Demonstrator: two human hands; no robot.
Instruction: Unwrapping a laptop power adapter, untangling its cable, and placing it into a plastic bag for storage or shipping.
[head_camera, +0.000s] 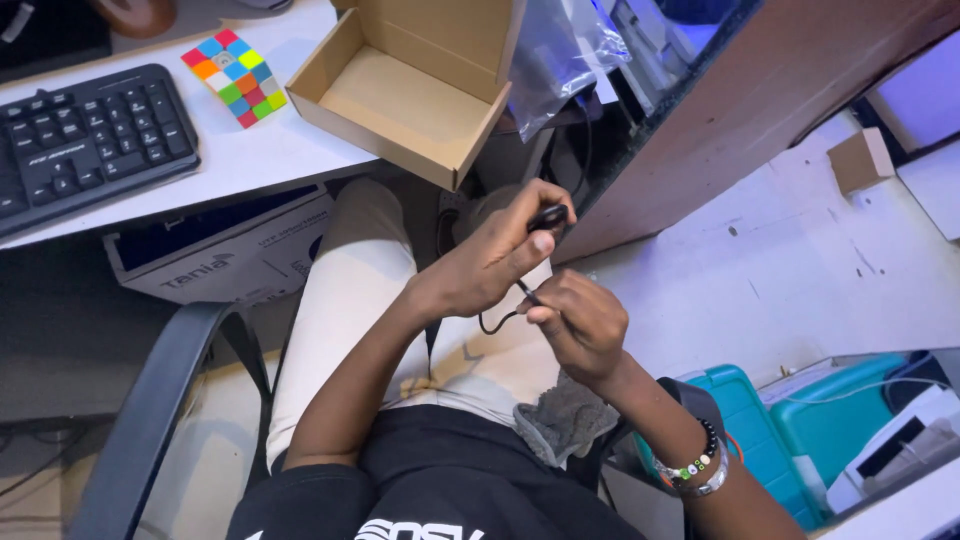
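A thin black cable (500, 318) with a small, rounded black device (548, 216) at its upper end is held over the person's lap, just below the edge of the white table (270, 150). The left hand (490, 262) has its fingers closed around the device, thumb and forefinger pinching it at the top. The right hand (580, 325) sits just beside and below, its fingers curled shut on the cable, which shows as a short slack loop hanging between the two hands. The exact kind of device is too small to tell.

There is one cable and one device. On the table lie one open, empty cardboard box (410, 85), one multicoloured puzzle cube (235, 77) and one black keyboard (85, 140). One crumpled grey cloth (565, 420) rests on the lap near the right wrist, which wears two beaded bracelets (700, 465). One teal plastic case (790, 430) stands on the floor at the right.
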